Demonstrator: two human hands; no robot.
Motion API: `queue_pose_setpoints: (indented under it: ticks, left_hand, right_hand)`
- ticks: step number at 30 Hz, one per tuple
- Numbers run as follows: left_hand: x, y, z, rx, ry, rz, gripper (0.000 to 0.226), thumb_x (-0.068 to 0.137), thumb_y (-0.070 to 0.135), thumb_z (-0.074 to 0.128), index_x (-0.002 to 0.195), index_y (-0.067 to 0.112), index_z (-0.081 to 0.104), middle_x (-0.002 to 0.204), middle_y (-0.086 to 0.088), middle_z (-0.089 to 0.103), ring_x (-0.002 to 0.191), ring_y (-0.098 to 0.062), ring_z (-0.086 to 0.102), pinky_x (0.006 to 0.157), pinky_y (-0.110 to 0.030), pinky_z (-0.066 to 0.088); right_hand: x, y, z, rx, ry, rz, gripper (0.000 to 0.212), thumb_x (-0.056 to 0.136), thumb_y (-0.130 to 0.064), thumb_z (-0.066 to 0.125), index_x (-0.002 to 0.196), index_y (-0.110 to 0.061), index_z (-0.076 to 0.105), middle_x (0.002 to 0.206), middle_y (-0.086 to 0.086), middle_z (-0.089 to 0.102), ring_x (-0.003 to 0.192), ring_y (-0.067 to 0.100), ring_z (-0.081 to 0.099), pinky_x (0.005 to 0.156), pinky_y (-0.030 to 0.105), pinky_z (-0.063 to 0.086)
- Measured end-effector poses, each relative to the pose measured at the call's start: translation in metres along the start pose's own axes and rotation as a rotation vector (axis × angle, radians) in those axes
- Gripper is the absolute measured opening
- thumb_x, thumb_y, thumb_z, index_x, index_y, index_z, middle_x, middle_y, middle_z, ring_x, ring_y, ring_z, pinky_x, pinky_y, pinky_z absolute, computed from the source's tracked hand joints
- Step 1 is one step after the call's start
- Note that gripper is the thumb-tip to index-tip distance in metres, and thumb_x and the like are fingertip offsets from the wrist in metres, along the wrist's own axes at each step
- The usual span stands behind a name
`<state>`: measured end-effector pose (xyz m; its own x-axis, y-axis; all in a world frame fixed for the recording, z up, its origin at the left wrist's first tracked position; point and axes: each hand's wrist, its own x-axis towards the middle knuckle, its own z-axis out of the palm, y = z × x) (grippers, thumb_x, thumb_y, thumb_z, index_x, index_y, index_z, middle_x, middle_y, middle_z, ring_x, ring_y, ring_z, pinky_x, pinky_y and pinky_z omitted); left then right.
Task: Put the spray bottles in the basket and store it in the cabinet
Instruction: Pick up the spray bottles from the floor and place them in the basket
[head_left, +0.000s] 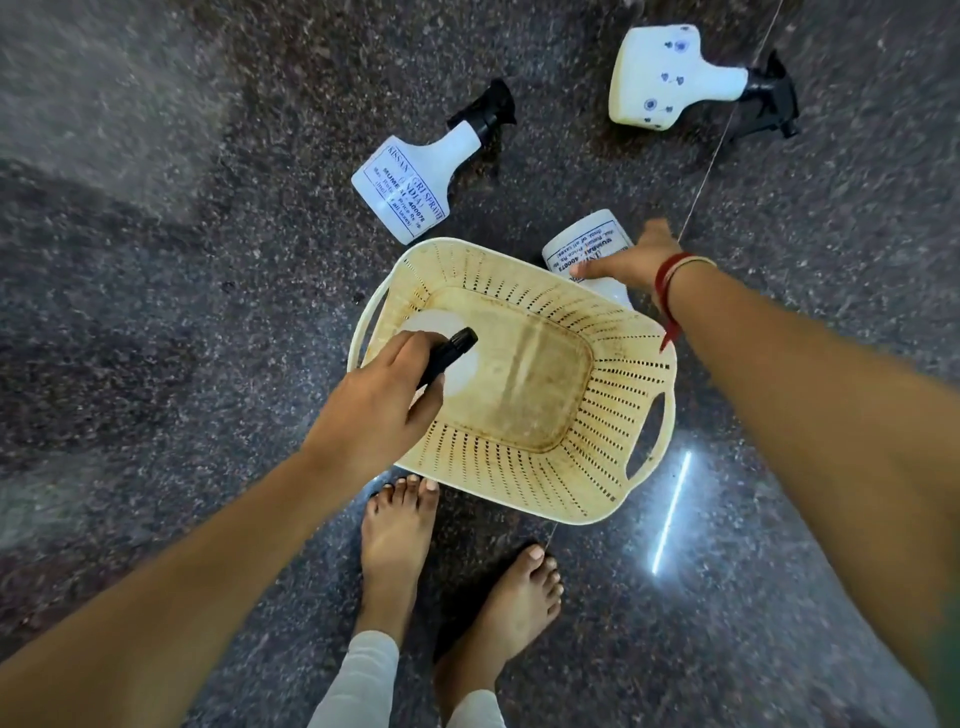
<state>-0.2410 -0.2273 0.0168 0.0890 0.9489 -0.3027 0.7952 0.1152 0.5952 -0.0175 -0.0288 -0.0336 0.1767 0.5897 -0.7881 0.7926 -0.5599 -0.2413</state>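
The left hand (376, 402) grips a spray bottle (451, 358) by its black nozzle, holding it inside the cream basket (613, 467) on the speckled floor (156, 260); the right hand (631, 260) rests on a second bottle (584, 249) just beyond the rim, grasp unclear; two more bottles (410, 182) (670, 78) lie farther off.

You stood barefoot (400, 535) in white trousers (358, 686) on dark speckled polished stone floor (156, 260); bright light streak (671, 512) reflected.
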Motion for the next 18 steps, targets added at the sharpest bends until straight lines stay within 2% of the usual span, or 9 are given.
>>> queue_pose_setpoints:
  ticks: [3,4,6,8,11,15,17,18]
  left_hand:
    - [0.0,0.0,-0.008,0.098,0.034,-0.005,0.051,0.088,0.054,0.042,0.108,0.009,0.058,0.099,-0.001,0.065,0.059,-0.028,0.065,0.046,-0.033,0.05]
    - [0.0,0.0,-0.011,0.119,0.044,-0.022,0.06,0.086,0.063,0.036,0.108,0.012,0.059,0.098,0.0,0.066,0.059,-0.026,0.065,0.047,-0.031,0.049]
    - [0.001,0.0,-0.016,0.136,0.068,-0.043,0.074,0.083,0.075,0.024,0.111,0.016,0.059,0.097,0.002,0.069,0.061,-0.022,0.067,0.049,-0.029,0.049]
    - [0.004,-0.002,-0.018,0.132,0.085,-0.046,0.082,0.082,0.079,0.014,0.113,0.018,0.059,0.097,0.003,0.07,0.065,-0.02,0.068,0.049,-0.027,0.049]
    - [0.007,-0.002,-0.018,0.109,0.113,-0.036,0.085,0.082,0.08,0.009,0.108,0.018,0.061,0.089,0.005,0.072,0.065,-0.019,0.068,0.048,-0.021,0.041]
    - [0.013,0.002,-0.017,0.116,0.169,-0.036,0.082,0.085,0.076,0.009,0.104,0.018,0.064,0.083,0.006,0.071,0.064,-0.018,0.066,0.046,-0.018,0.034]
    - [0.016,0.005,-0.018,0.137,0.199,-0.013,0.078,0.089,0.071,0.013,0.104,0.016,0.065,0.087,0.002,0.07,0.072,-0.023,0.065,0.049,-0.024,0.04]
    - [0.017,0.007,-0.019,0.149,0.218,0.01,0.074,0.092,0.067,0.016,0.104,0.014,0.066,0.09,-0.002,0.069,0.076,-0.027,0.063,0.053,-0.03,0.043]
  right_hand:
    - [0.004,0.004,0.005,0.249,-0.171,0.127,0.12,0.044,-0.035,0.092,0.141,-0.011,0.027,0.125,0.01,0.056,0.096,0.023,0.059,0.076,0.04,0.051]
    - [0.004,0.008,0.009,0.306,-0.227,0.142,0.124,0.034,-0.035,0.094,0.139,-0.011,0.031,0.12,0.01,0.06,0.094,0.025,0.061,0.075,0.043,0.054]
    - [0.008,0.015,0.015,0.337,-0.253,0.126,0.133,0.02,-0.037,0.093,0.136,-0.011,0.033,0.116,0.009,0.061,0.1,0.028,0.062,0.086,0.049,0.053]
    - [0.01,0.017,0.018,0.257,-0.191,0.064,0.117,0.03,-0.041,0.092,0.129,-0.014,0.036,0.11,0.004,0.061,0.101,0.027,0.061,0.092,0.046,0.05]
    - [0.012,0.017,0.017,0.109,-0.075,-0.042,0.092,0.048,-0.045,0.086,0.121,-0.018,0.036,0.099,-0.005,0.059,0.098,0.021,0.058,0.084,0.034,0.045]
    - [0.002,-0.001,0.006,-0.288,0.103,-0.172,0.093,0.051,-0.063,0.073,0.121,-0.016,0.035,0.111,0.005,0.059,0.101,0.029,0.058,0.08,0.038,0.045]
    - [-0.008,-0.012,-0.007,-0.449,0.221,-0.214,0.094,0.053,-0.07,0.066,0.122,-0.014,0.037,0.113,0.008,0.06,0.103,0.031,0.059,0.076,0.038,0.043]
    - [-0.014,-0.017,-0.015,-0.446,0.244,-0.223,0.094,0.055,-0.072,0.065,0.123,-0.013,0.037,0.113,0.007,0.06,0.102,0.031,0.059,0.076,0.037,0.043]
